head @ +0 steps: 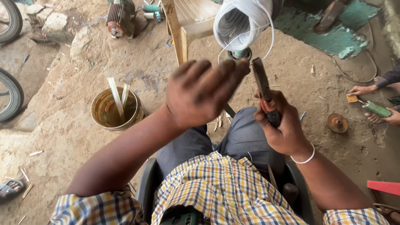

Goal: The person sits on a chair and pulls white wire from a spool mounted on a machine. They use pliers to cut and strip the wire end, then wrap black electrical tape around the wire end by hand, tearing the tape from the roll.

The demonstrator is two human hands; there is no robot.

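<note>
Right now my right hand [285, 129] is clamped on pliers [263, 89]; left hand [200, 93] blurred, fingers loosely together, under white wire coil [241, 23].

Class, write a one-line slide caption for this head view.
Seated person's right hand holds pliers below a white wire coil; left hand raised, open.

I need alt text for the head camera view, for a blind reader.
A seated person's right hand grips pliers upright, while the blurred left hand is raised, open, below a coil of white wire. A tin bucket stands on the dirt floor.
</note>
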